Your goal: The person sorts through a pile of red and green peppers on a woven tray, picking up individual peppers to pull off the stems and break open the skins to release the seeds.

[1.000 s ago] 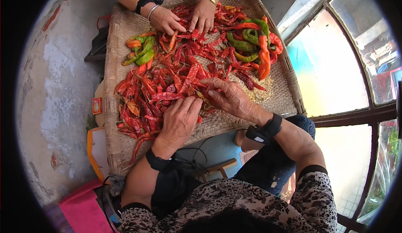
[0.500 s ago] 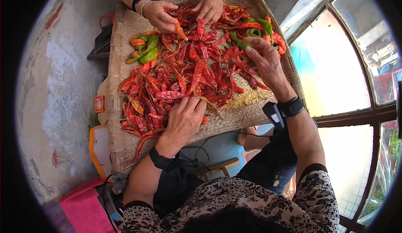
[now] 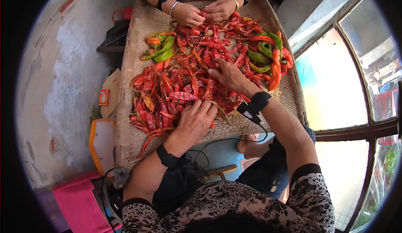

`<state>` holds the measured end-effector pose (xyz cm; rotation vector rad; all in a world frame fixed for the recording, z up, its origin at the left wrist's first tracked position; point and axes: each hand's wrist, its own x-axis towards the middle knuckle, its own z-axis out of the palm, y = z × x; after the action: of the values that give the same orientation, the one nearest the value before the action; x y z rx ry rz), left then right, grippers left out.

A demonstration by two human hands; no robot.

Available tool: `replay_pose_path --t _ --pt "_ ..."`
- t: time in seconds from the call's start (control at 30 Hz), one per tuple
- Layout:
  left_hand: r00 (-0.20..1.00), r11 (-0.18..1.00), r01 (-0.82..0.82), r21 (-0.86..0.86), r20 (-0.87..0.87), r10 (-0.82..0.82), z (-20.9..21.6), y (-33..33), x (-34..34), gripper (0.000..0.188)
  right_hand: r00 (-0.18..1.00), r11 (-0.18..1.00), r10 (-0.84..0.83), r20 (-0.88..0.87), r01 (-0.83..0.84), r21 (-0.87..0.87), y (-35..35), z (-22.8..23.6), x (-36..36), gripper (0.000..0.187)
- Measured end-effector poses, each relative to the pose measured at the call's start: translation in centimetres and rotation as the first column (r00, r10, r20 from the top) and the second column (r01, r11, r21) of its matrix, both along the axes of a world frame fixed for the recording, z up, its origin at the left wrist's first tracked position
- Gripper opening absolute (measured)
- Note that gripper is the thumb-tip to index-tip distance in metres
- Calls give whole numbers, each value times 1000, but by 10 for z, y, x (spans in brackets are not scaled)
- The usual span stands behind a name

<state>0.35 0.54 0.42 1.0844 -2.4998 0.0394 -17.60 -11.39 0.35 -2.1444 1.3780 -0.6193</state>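
Note:
A heap of wrinkled red chili peppers (image 3: 161, 107) covers much of a woven tray (image 3: 127, 90). My left hand (image 3: 194, 120) rests on the heap's near edge, fingers curled down; what they close on is hidden. Beside its fingertips lies a dull yellowish-green, shrivelled chili (image 3: 222, 113). My right hand (image 3: 230, 77) reaches into the middle of the heap, thumb and fingers apart, touching red chilies. To its right sits a pile of fresher green peppers (image 3: 257, 57) with a long orange-red pepper (image 3: 274, 70) on the pile's near side.
Across the tray, another person's hands (image 3: 205, 14) meet around a small red piece. More green and orange peppers (image 3: 161, 51) lie at the tray's left. A matchbox-like red box (image 3: 104, 97) and an orange-edged white tray (image 3: 102, 141) are beside the wall; a framed window (image 3: 335, 82) stands right.
My right hand has moved left from the green peppers into the middle of the red heap. My left hand stays at the near edge. The other person's hands have drawn back and come together.

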Motion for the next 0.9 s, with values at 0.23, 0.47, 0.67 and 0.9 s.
replay_pose_path --t 0.23,0.47,0.67,0.9 --pt "1000 1000 -10 0 -3 10 -2 0 5 25 969 971 203 140 -218 98 28 24 20 40" --pt "999 1000 -6 27 38 5 0 3 6 23 953 940 301 -29 -302 -157 69 29 -25 38" --pt "999 1000 -3 23 -53 4 4 1 5 21 960 987 -12 278 -33 156 59 50 -40 24" --pt "974 980 187 67 -142 -176 10 8 -6 32 819 976 119 561 -201 85 49 37 -61 22"
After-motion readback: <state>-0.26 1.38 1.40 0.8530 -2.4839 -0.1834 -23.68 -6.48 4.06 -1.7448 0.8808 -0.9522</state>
